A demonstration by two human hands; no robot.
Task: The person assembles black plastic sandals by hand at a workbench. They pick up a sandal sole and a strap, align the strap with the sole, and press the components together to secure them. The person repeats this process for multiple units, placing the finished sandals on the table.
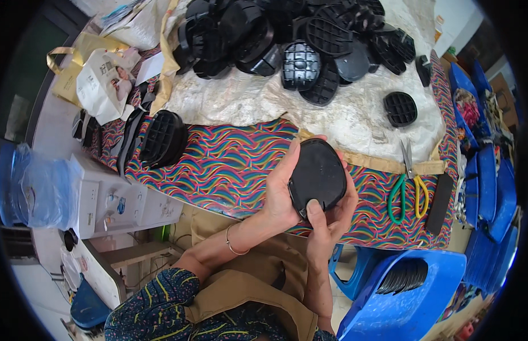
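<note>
In both hands, above the near edge of the table, is a black rounded plastic plate (pixel 318 173) with its smooth face up. My left hand (pixel 281 190) grips its left side, fingers wrapped around behind. Under the near edge, my right hand (pixel 334 221) closes on it, with the thumb on the smooth face. Similar black pieces with gridded ribs (pixel 327 37) lie heaped on a white woven sheet (pixel 235 99) beyond my hands. One ribbed piece (pixel 400 109) sits apart on the right, and a small stack (pixel 163 139) stands at the left.
Scissors (pixel 409 182) with green and yellow handles lie right of my hands, beside a dark bar (pixel 440 203). A blue bin (pixel 412 284) holding thin black pieces stands below the table's right front. Bags (pixel 105 79) and black strips (pixel 130 139) are at left, near a water dispenser (pixel 113 199).
</note>
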